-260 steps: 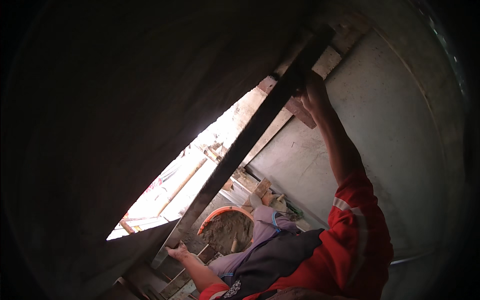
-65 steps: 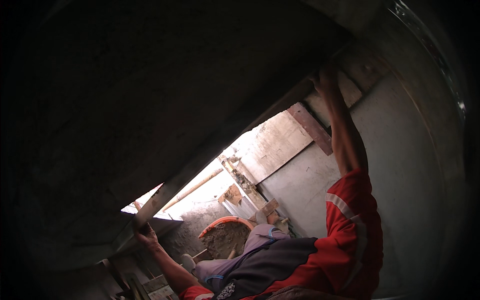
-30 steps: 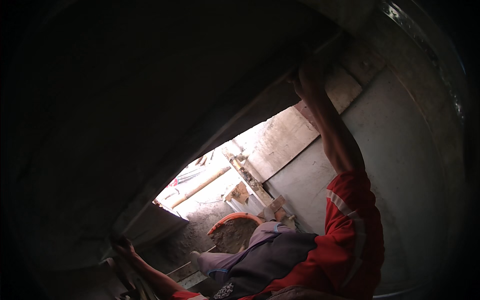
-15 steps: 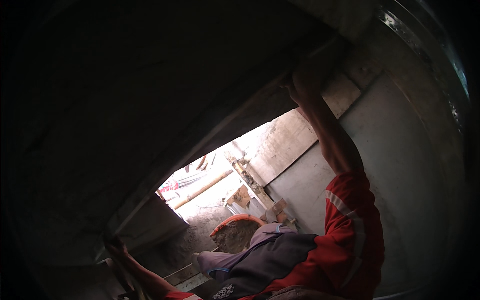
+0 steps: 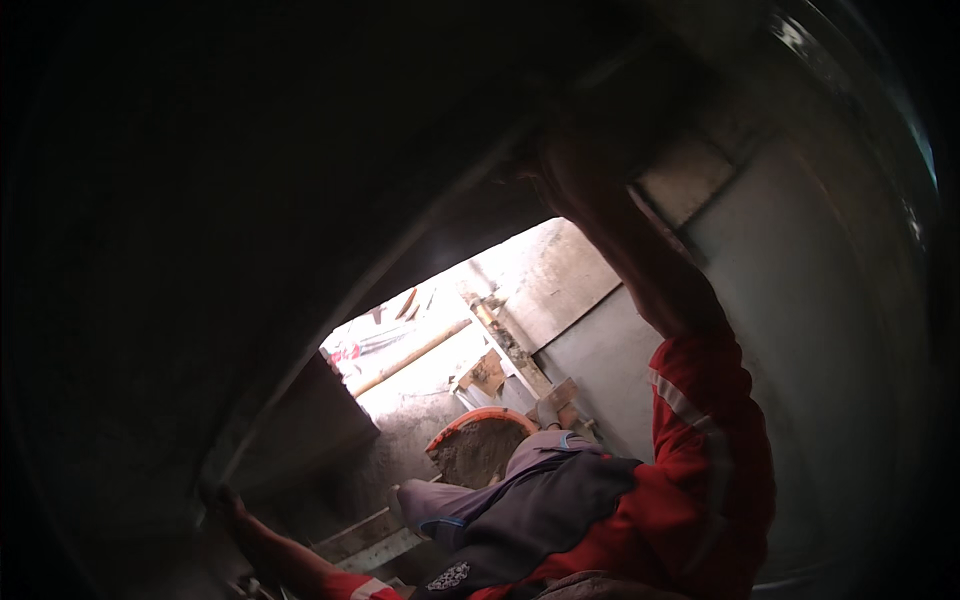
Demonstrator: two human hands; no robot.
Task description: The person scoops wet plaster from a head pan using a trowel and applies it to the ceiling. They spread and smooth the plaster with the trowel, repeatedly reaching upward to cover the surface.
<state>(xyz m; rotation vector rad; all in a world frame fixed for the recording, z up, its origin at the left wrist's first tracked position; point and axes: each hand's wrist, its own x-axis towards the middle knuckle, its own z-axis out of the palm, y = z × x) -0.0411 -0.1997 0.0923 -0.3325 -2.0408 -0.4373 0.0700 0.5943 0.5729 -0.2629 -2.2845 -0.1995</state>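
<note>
- The room is dim: a broad, dark, flat structure (image 5: 200,220) fills the space beyond both hands, too shadowed to tell whether it is wall or ceiling, and a smooth grey wall panel (image 5: 820,350) stands to the right of the right forearm.
- Between the hands, past the bar, a bright opening shows a long tan wooden pole (image 5: 415,355) lying aslant.
- The long, narrow, dull grey bar (image 5: 385,265), its material unclear in this light, runs from one hand to the other along the dark structure; whether it touches there cannot be told.
- The left hand (image 5: 228,502) grasps the bar near its lower end, fingers mostly lost in shadow.
- The right hand (image 5: 560,168), raised higher, is clenched on the bar toward its far end; its exact finger placement is too dark to read.
- Below and between the hands sits a round orange-rimmed tub (image 5: 478,414) of grey-brown, mortar-like mix (image 5: 480,455), beside the person's grey trousers (image 5: 450,498).
- The step in hand seems to be guiding the bar along the structure with both arms; the next move probably calls for an even grip and steady pressure at both ends.
</note>
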